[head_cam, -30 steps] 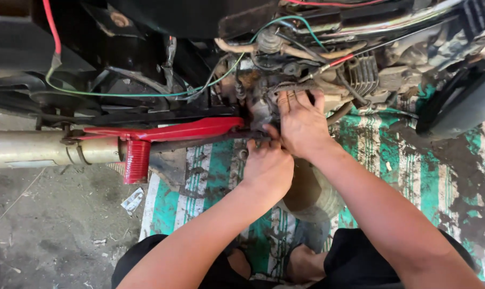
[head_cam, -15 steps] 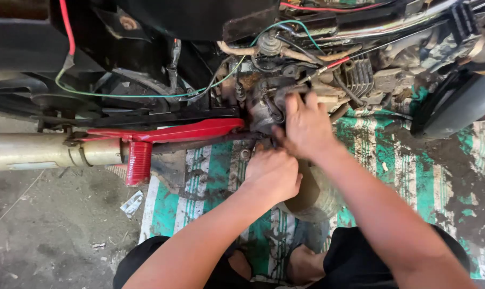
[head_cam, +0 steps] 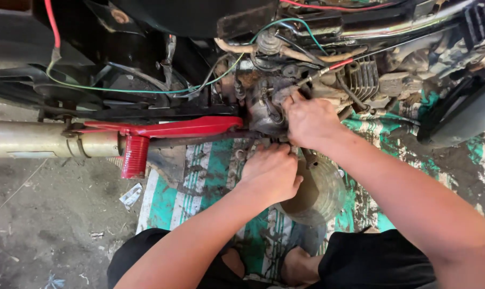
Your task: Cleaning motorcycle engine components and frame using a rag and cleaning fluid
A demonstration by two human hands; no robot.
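Observation:
A motorcycle lies in front of me with its grimy engine (head_cam: 264, 109) exposed. My right hand (head_cam: 311, 122) presses on the engine casing, fingers curled over its upper edge. My left hand (head_cam: 272, 172) is just below it, closed in a fist around something at the engine's underside; what it grips is hidden by the fingers. A dented metal bowl (head_cam: 320, 195) sits on the mat directly under both hands.
A red metal bar (head_cam: 167, 128) and a dull exhaust pipe (head_cam: 39, 140) run left from the engine. Green and red wires (head_cam: 146, 91) hang over the frame. A green striped mat (head_cam: 199, 182) covers the dirty concrete floor (head_cam: 44, 214). My knees are at the bottom.
Both hands stay at the engine. My right hand's fingers have curled down tighter against the casing, and my left fist has shifted slightly.

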